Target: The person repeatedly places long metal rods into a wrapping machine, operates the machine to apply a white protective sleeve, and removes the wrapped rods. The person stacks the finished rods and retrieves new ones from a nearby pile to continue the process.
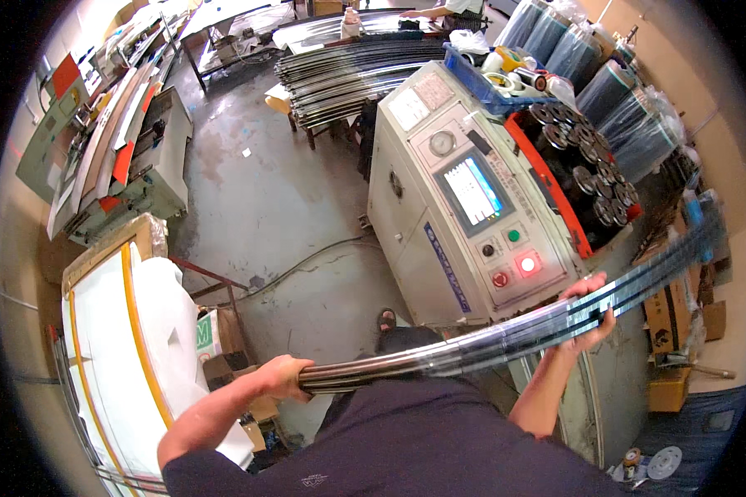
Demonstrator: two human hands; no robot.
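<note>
A bundle of long, shiny metal strips [439, 354] lies across the front of my body, reaching up toward the far right, where its end is blurred. My left hand [287, 378] is closed round the left end of the bundle. Farther along to the right, my right hand [590, 311] grips the same strips from below, with the thumb and fingers on either side. Just beyond the bundle stands a light-coloured machine cabinet [398, 248] with a lit screen [470, 195], a green button [514, 235] and a glowing red button [527, 264].
An orange-red tray [547, 184] of dark round rollers sits on the cabinet, beside a blue bin [479, 93]. Wrapped rolls [574, 56] line the right wall. A rack holds more strips [352, 79] at the back. White padded material [116, 331] stands left. A cable [307, 258] crosses the floor.
</note>
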